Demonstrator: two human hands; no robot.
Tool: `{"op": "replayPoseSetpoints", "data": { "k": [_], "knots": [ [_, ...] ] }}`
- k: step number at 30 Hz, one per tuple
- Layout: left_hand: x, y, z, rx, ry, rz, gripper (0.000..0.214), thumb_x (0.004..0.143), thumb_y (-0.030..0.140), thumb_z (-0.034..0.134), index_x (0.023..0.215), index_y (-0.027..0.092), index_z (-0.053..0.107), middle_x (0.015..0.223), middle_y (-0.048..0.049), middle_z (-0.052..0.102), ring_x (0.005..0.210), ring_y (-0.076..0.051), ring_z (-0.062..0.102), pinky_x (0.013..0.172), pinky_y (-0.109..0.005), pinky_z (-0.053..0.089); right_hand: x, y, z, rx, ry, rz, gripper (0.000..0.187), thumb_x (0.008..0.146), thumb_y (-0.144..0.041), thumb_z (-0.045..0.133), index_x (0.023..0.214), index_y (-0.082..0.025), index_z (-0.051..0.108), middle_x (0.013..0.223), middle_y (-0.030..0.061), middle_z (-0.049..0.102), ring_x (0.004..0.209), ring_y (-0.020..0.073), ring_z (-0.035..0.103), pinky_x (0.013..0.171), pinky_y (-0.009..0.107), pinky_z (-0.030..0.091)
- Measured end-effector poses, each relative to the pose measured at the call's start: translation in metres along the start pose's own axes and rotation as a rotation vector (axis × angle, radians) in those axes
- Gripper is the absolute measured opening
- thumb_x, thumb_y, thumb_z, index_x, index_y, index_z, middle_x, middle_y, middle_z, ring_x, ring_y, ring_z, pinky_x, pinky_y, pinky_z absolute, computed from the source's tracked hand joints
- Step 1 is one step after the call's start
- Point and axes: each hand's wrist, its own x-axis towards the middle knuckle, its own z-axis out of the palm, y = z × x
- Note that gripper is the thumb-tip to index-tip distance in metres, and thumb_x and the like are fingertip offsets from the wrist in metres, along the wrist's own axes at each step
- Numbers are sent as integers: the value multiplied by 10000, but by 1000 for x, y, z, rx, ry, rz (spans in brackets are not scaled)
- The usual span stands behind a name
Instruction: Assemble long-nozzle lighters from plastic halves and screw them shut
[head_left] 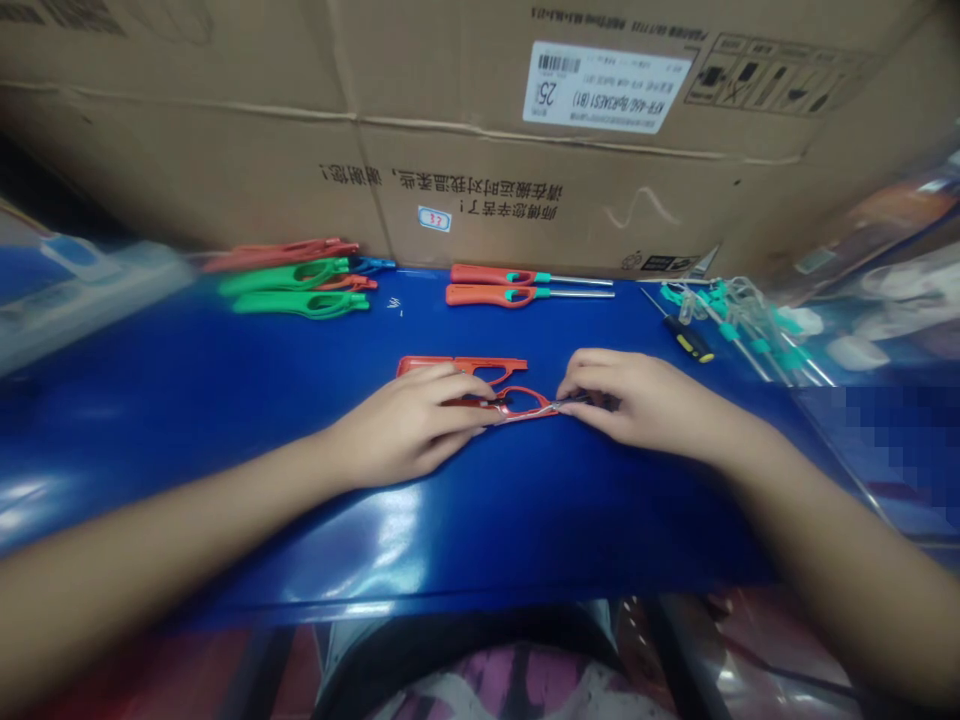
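my left hand [416, 425] grips a red shell [534, 403] on the blue table [562, 530] and my right hand [637, 400] pinches a thin wire [546, 410], its matching half [512, 365] not yet joined, while two lighters [487, 294] lie whole behind.

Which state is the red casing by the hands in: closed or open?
Open: one red half lies apart from, and beyond, another half at the left hand.
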Motion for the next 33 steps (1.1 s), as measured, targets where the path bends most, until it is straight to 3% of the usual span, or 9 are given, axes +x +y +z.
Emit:
{"op": "replayPoseSetpoints", "data": {
  "k": [4, 12, 19, 22, 25, 28, 31, 33],
  "knots": [
    [-1, -3, 0, -9, 20, 0, 307, 1010, 181, 531, 1271, 231, 685, 1268, -68, 698, 1182, -224, 628, 1012, -381, 533, 3, 3, 1, 35, -35, 34, 137, 959, -256, 604, 905, -207, 720, 943, 39, 675, 832, 176, 632, 730, 295, 444],
    [-2, -10, 5, 28, 68, 14, 301, 1015, 217, 559, 1285, 251, 686, 1259, -37, 739, 1147, -209, 679, 1002, -382, 540, 8, 2, 4, 220, -20, 134, 149, 896, -238, 663, 760, -181, 685, 784, 23, 666, 689, 138, 580, 642, 261, 410],
    [-1, -12, 0, 87, 91, 38, 268, 1024, 229, 544, 1221, 246, 725, 1243, -20, 746, 1150, -214, 694, 992, -381, 564, 6, 7, 0, 182, -63, 5, 149, 945, -293, 639, 894, -179, 721, 886, 37, 682, 738, 136, 582, 662, 255, 404],
    [0, -11, -3, 103, 103, 55, 254, 1018, 227, 558, 1200, 227, 734, 1193, -21, 767, 1102, -211, 705, 948, -366, 582, 5, 10, -2, 173, -8, -14, 205, 960, -367, 630, 957, -187, 729, 912, 38, 692, 741, 133, 589, 660, 250, 413],
    [-1, -11, -5, 108, 98, 50, 272, 1008, 218, 574, 1237, 227, 721, 1171, -21, 775, 1044, -199, 711, 906, -349, 590, 5, 23, -6, 64, 172, 105, 239, 964, -395, 600, 968, -192, 725, 925, 46, 702, 758, 151, 606, 683, 267, 432],
    [-2, -13, -4, 82, 103, 43, 278, 1002, 229, 587, 1247, 240, 719, 1149, -17, 782, 1034, -191, 712, 912, -344, 590, 3, 48, -14, -123, 333, 337, 227, 944, -362, 575, 951, -195, 728, 987, 71, 701, 819, 196, 628, 749, 306, 471],
    [-2, -15, -3, 51, 123, 38, 274, 999, 241, 599, 1244, 240, 721, 1129, -22, 786, 1029, -187, 712, 919, -339, 590, -3, 80, -23, -267, 406, 572, 230, 926, -266, 523, 992, -185, 728, 1037, 109, 691, 995, 254, 627, 954, 361, 465],
    [-2, -15, -2, 43, 129, 41, 283, 997, 242, 599, 1254, 243, 717, 1128, -31, 784, 1042, -191, 710, 929, -342, 590, -8, 99, -27, -303, 421, 676, 277, 907, -245, 517, 1075, -166, 723, 1089, 153, 670, 1072, 305, 604, 997, 421, 444]
  ]
}}
